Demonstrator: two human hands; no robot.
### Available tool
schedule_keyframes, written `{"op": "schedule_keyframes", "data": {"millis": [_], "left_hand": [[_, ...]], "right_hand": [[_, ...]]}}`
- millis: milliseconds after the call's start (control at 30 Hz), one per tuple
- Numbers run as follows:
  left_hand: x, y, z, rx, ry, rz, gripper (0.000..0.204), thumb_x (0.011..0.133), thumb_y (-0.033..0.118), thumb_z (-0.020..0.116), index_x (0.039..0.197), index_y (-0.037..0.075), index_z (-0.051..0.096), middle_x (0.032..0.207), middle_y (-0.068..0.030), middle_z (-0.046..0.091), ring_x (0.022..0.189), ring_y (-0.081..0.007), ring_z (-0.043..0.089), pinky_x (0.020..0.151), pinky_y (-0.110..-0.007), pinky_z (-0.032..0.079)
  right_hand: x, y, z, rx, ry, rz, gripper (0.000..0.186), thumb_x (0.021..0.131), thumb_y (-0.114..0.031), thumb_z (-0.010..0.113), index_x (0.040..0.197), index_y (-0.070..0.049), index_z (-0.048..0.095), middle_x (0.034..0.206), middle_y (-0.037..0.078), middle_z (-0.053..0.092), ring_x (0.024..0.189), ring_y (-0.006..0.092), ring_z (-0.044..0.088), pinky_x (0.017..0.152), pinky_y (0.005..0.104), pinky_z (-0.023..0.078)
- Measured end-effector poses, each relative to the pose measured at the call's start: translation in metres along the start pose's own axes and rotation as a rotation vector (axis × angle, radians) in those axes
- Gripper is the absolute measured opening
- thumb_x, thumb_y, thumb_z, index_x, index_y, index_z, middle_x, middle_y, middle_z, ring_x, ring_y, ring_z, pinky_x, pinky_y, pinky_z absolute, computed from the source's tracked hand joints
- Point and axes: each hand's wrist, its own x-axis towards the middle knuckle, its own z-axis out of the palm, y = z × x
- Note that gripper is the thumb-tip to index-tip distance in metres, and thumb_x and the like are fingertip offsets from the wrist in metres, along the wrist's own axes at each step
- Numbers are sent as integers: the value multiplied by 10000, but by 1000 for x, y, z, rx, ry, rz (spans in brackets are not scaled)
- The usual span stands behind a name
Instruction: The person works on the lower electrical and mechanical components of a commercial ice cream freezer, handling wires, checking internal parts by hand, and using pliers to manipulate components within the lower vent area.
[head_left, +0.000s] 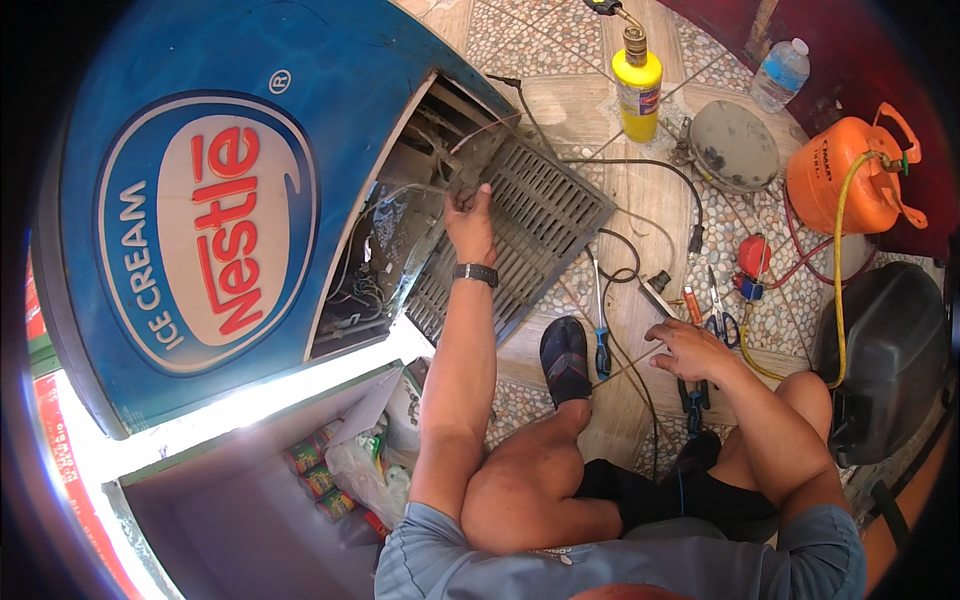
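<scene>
At the left stands a blue freezer (350, 70); beside its opening, the left hand (468, 215) curls at a grey grille (535, 215), its exact grip unclear. Rightward, a screwdriver (602, 352) lies on the floor (650, 220), then the right hand (692, 352), fingers parted, its hold impossible to tell, then an orange tank (830, 180).

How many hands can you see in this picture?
2: the left hand is at the edge of the slatted vent cover, and the right hand is near the scissors. No others show.
</scene>
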Motion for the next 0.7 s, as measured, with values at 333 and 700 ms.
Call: {"op": "schedule_keyframes", "data": {"millis": [333, 700], "left_hand": [[-3, -39, -7, 469, 57, 72, 274, 833, 79, 733, 1067, -39, 653, 939, -121, 710, 855, -205, 669, 801, -318, 512], [-5, -23, 10, -232, 18, -200, 254, 928, 18, 627, 1164, -4, 533, 1036, -93, 645, 846, -180, 644, 787, -341, 567]], "right_hand": [[-5, 0, 1, 4, 50, 10, 444, 892, -295, 673, 1265, -83, 560, 1223, 168, 578, 1157, 367, 577, 942, 454, 490], [-13, 2, -6, 7, 66, 39, 443, 892, -290, 674, 1264, -77, 560, 1210, 163, 578, 1140, 371, 581, 938, 453, 490]]}}
